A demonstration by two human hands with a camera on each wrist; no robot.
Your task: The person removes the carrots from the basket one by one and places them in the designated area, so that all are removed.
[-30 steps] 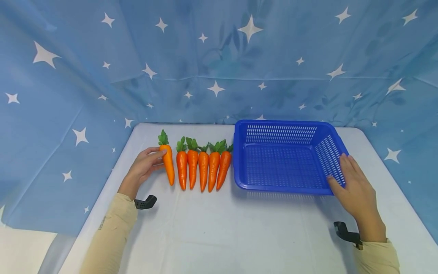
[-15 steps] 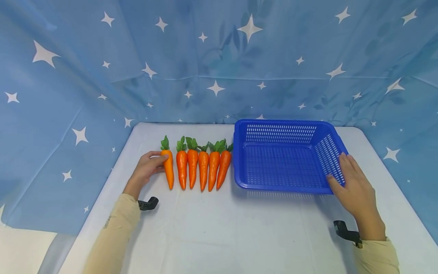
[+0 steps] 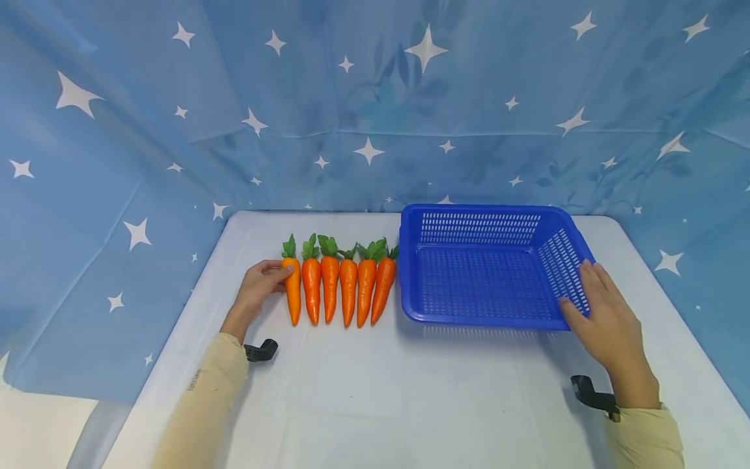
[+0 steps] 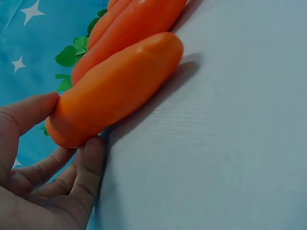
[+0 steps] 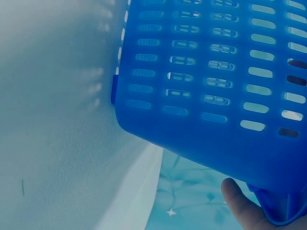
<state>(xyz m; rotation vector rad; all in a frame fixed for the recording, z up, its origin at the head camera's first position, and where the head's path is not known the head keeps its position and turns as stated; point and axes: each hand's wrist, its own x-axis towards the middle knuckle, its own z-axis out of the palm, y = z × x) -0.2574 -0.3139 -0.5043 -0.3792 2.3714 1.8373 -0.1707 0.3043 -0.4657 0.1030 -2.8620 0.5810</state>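
Note:
At the left end of a row, my left hand (image 3: pixel 262 284) pinches the top of a lighter orange carrot (image 3: pixel 293 296) between thumb and fingers. Its green leaves point to the back. In the left wrist view the thumb (image 4: pixel 36 112) presses one side of this carrot (image 4: pixel 115 91) and fingertips touch the other. Several redder carrots (image 3: pixel 348 293) lie side by side just to its right. My right hand (image 3: pixel 612 326) rests on the front right corner of a blue plastic basket (image 3: pixel 492 320), its fingers straight along the right rim. The right wrist view shows the basket's slotted wall (image 5: pixel 192 129) and one digit beside its rim.
A white-covered table (image 3: pixel 375 397) carries everything. Behind it and at the sides hangs a blue curtain (image 3: pixel 316 91) with white stars. The basket stands close to the right end of the carrot row, near the back edge.
My left hand has moved the lighter carrot right and slightly toward me, up against the row; it has straightened from a tilt. The right hand and basket have stayed nearly in place.

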